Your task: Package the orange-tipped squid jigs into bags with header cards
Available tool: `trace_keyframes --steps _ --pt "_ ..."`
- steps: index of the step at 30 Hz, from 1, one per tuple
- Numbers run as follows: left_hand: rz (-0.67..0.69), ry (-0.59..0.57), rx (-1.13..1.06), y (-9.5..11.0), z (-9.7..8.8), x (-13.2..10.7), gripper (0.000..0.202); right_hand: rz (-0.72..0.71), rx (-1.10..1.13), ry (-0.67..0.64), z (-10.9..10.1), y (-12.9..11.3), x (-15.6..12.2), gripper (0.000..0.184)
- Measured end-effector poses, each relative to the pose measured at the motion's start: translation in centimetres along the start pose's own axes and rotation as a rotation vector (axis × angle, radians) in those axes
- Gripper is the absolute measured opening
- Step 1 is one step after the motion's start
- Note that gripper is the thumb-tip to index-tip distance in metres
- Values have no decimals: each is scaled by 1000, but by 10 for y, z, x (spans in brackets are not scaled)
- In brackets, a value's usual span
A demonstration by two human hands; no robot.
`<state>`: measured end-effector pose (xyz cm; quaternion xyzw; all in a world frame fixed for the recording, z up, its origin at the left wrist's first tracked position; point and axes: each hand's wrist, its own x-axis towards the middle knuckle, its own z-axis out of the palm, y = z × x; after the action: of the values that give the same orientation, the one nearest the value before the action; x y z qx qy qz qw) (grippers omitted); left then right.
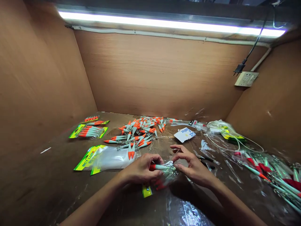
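Note:
My left hand (144, 166) is closed round a clear plastic bag of fishing lures (162, 168) with red-orange tips and pale bodies. A yellow label (146, 190) shows under that hand. At the bag's other end, by the lures' wire hooks, my right hand (189, 161) pinches the plastic between thumb and fingers. The lower part of the bag is blurred. Just beyond my left hand, two loose lures (131, 151) lie on flat BCT LURE bags (113, 158). A heap of loose orange and pale lures (141, 130) spreads farther back.
Filled lure packs (90, 131) lie at the back left. A white handwritten card (184, 135) sits right of the heap. Dark-handled pliers (207, 161) rest beside my right hand. A cloth bag with cord (221, 127) and more lures (270, 172) are at right. A plug (240, 67) hangs above.

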<state>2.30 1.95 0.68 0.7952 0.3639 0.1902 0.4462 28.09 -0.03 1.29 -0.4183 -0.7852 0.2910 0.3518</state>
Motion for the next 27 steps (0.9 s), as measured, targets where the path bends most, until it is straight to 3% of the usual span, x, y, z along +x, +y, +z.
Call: trace_keyframes --steps 7,10,15,19,24,27 --pt "75 52 188 -1 0 2 39 103 215 -155 4 10 0 23" --pt "41 75 228 -3 7 4 27 91 189 -183 7 11 0 23" --pt "9 53 138 -2 11 5 15 28 218 -188 5 12 1 19" --pt "-59 36 14 -2 8 5 20 82 226 -193 3 14 2 23" --pt "-21 90 36 -4 8 7 22 218 260 -146 3 15 1 29" --pt "-29 120 66 -3 11 7 18 180 208 -189 3 14 1 24"
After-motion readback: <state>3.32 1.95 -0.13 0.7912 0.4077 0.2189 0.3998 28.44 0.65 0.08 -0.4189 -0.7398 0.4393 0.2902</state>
